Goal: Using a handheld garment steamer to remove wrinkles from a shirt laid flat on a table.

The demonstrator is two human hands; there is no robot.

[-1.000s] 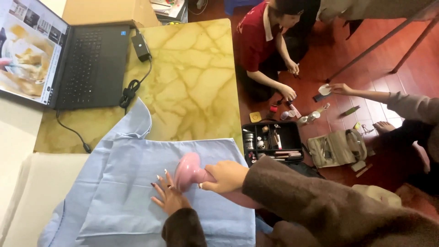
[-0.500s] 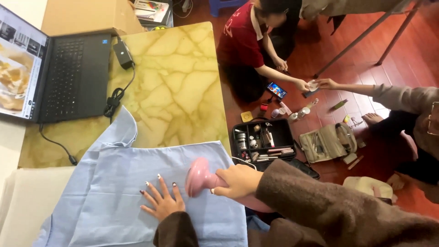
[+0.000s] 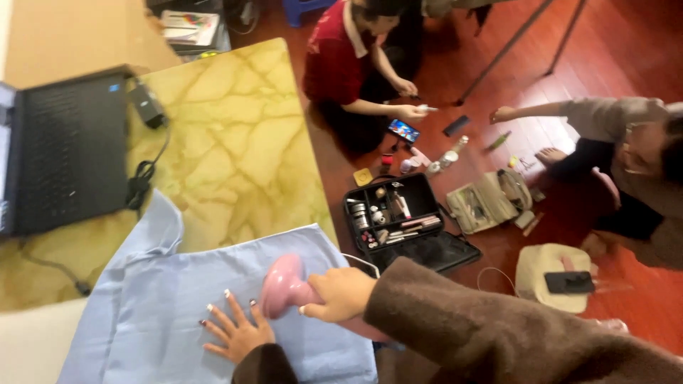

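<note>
A pink handheld steamer, smooth and glossy with a rounded, flared head on a thick neck, stands head-down on a light blue garment. The cloth is thin and soft, lying mostly flat with a crumpled collar or sleeve bunched toward its upper left. The right hand, coming out of a fuzzy brown sleeve, is closed around the steamer's handle, its fingers wrapped tight over the neck just behind the head. The left hand lies flat and open on the cloth, fingers spread, holding nothing, with long pale-tipped nails; it presses the fabric just beside the steamer's head, touching or nearly touching it.

The garment covers the near end of a counter of polished yellow stone with darker veins. A black laptop sits at its left, with a black power adapter and coiled cable beside it.

Past the counter's edge is a glossy red-brown wooden floor. An open black case of small tools lies on it, with an olive pouch next to it. Two other people sit on the floor, hands among small items.
</note>
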